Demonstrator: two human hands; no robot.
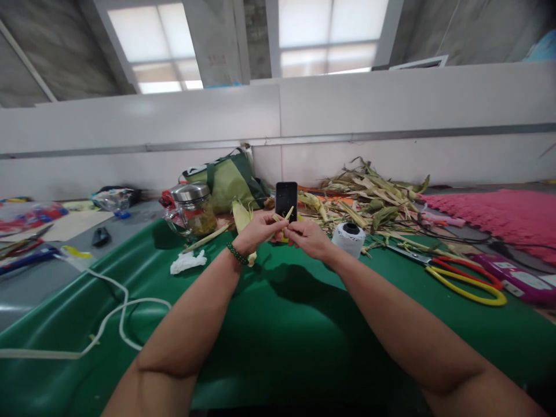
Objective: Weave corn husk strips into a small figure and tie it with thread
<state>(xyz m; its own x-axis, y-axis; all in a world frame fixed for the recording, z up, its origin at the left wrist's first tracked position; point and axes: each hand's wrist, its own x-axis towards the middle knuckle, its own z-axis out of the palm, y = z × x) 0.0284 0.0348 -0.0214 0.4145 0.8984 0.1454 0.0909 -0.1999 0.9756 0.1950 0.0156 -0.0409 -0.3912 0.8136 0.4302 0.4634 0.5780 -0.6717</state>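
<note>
Both my hands meet over the far middle of the green mat (278,313). My left hand (256,231), with a green bead bracelet at the wrist, pinches a thin strip of dried corn husk (286,215). My right hand (306,236) is closed on the same husk piece from the other side. A larger husk hangs below my left hand. Just behind my hands a black phone (286,198) stands upright. A white spool of thread (348,237) sits right beside my right hand.
A pile of dried corn husks (369,197) lies at the back right, near red-and-yellow scissors (460,278) and a pink knitted cloth (504,214). A glass jar with metal lid (193,208), a green bag (228,179), crumpled white tissue (187,262) and a white cable (121,313) lie left.
</note>
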